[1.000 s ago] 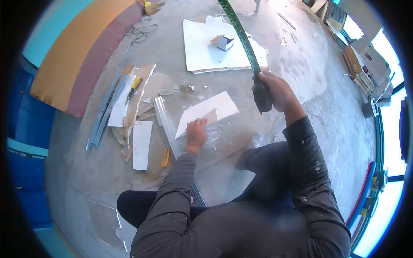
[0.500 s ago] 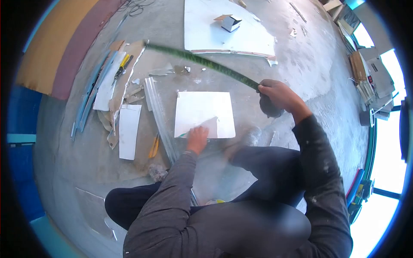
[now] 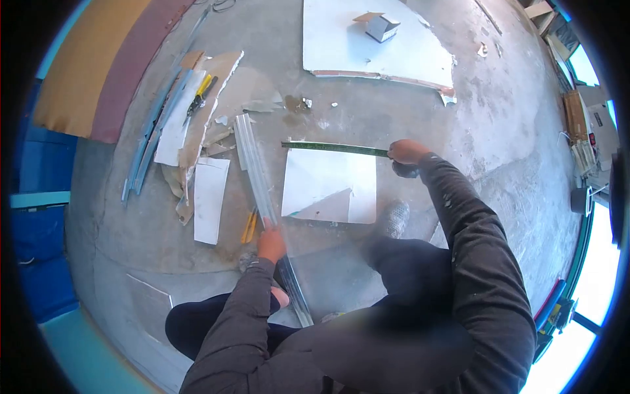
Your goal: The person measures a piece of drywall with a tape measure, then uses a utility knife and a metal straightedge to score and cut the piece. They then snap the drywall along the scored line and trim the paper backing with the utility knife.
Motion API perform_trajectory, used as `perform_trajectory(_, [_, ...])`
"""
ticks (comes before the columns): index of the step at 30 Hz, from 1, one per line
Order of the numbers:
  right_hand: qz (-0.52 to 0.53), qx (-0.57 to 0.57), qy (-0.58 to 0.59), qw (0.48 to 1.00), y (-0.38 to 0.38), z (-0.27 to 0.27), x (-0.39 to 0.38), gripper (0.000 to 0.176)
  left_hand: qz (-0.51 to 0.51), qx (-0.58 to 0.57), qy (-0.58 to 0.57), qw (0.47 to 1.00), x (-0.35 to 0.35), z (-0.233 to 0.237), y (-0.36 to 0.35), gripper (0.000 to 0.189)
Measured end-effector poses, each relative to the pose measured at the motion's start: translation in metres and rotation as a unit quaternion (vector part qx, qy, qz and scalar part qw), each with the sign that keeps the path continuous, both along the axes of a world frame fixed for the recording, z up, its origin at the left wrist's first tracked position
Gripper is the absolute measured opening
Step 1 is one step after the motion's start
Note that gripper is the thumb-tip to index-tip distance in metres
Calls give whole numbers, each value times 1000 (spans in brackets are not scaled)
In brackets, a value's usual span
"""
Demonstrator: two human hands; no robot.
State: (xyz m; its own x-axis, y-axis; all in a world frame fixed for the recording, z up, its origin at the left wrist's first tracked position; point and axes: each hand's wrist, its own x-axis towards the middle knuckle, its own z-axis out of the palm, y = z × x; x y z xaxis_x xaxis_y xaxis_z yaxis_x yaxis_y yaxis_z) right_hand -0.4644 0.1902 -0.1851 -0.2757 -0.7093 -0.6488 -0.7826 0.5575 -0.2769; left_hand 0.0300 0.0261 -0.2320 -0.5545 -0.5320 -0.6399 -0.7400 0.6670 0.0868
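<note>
My right hand (image 3: pixel 408 152) grips a tape measure (image 3: pixel 405 171), its green blade (image 3: pixel 335 148) pulled out to the left. The blade lies along the far edge of a white rectangular board (image 3: pixel 321 180) on the floor. A dark, roughly triangular patch marks the board's near part. My left hand (image 3: pixel 270 244) is on a long metal channel (image 3: pixel 252 154) left of the board, its fingers closed around it as far as I can see. Yellow-orange handles (image 3: pixel 249 226) of a tool show just left of that channel.
A narrow white strip (image 3: pixel 210 200) lies further left, near a pile of board scraps with a yellow-handled tool (image 3: pixel 201 92) on top. Beyond is a large white sheet (image 3: pixel 367 59) carrying a small box (image 3: pixel 382 28). My shoe (image 3: pixel 396 218) stands by the board's near right corner.
The tape blade has come down from a raised slant onto the board's far edge, my right hand lowering with it. My left hand has left the board's near edge for the metal channel.
</note>
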Motion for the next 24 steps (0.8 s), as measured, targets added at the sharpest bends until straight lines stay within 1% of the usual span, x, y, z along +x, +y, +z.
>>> perform_trajectory(2, [32,-29,-10,999,-1,-29,-5,31,-10,-4,-9,1000,-1,-4,3,85])
perform_trajectory(5, [-17,7,-28,999,2,-36,-5,32,-31,-11,-9,999,6,-18,4,84])
perform_trajectory(8, [-30,0,-32,999,24,-46,-16,33,-33,-4,-10,999,5,-10,0,81])
perform_trajectory(9, [-60,-24,-29,998,27,-48,-15,33,-31,-7,-11,999,6,-10,1,81])
perform_trajectory(12, [-86,-8,-51,995,28,-56,-19,33,-30,4,-36,999,-1,-6,3,80])
perform_trajectory(15, [-98,-23,-44,994,28,-75,-24,33,-39,12,-53,998,-1,-4,0,83])
perform_trajectory(18, [-136,-10,-37,990,25,-49,-14,33,-54,20,-61,996,-6,2,-3,87])
perform_trajectory(21, [-126,-26,-48,991,28,-68,-14,34,-60,25,-65,996,-9,6,-7,90])
perform_trajectory(24, [-116,-19,-48,992,28,-76,-17,34,-55,31,-67,996,-12,10,-9,91])
